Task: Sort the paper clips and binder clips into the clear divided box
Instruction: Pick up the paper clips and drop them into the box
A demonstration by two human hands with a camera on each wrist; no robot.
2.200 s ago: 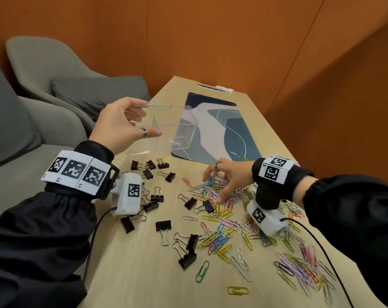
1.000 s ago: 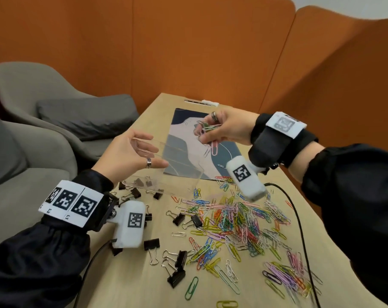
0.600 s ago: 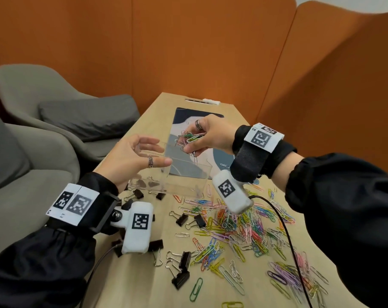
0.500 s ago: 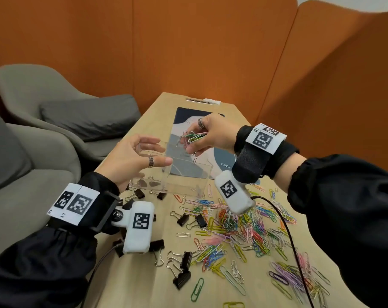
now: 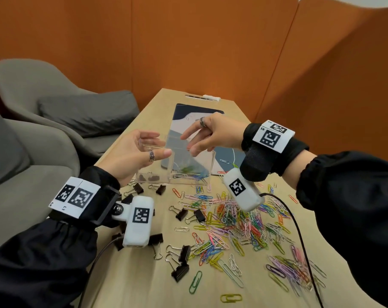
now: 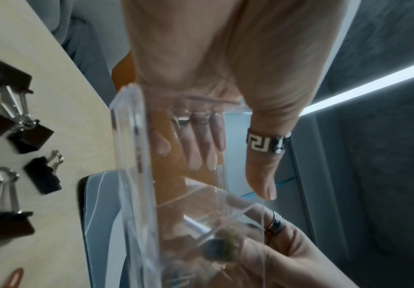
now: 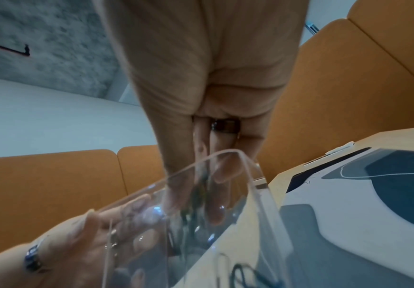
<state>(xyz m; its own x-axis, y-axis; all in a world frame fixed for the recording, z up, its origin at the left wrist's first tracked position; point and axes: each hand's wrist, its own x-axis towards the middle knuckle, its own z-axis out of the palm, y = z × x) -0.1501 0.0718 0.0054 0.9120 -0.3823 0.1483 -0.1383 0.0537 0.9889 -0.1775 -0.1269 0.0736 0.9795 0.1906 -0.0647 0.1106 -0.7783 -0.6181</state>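
The clear divided box [image 5: 203,162] is tilted just above the table, my left hand [image 5: 158,145] gripping its left wall, thumb in front and fingers behind. Dark binder clips [image 5: 149,177] lie in its left compartment. My right hand [image 5: 194,143] hovers over the right compartment with fingers spread and nothing in them. A blurred bunch of paper clips [image 5: 188,168] is inside that compartment below it. In the left wrist view my ringed thumb [image 6: 265,155] presses the box wall [image 6: 132,155]. In the right wrist view my fingers [image 7: 216,175] point down past the box rim [image 7: 250,165].
A heap of coloured paper clips [image 5: 233,218] covers the table's middle and right. Black binder clips [image 5: 184,213] lie scattered to its left. A patterned mat [image 5: 197,110] is behind the box. Grey chairs [image 5: 55,103] stand left, with orange partitions behind and right.
My right hand carried a bunch of paper clips up from the heap to over the box, then spread its fingers and let them drop in. My left hand kept hold of the box.
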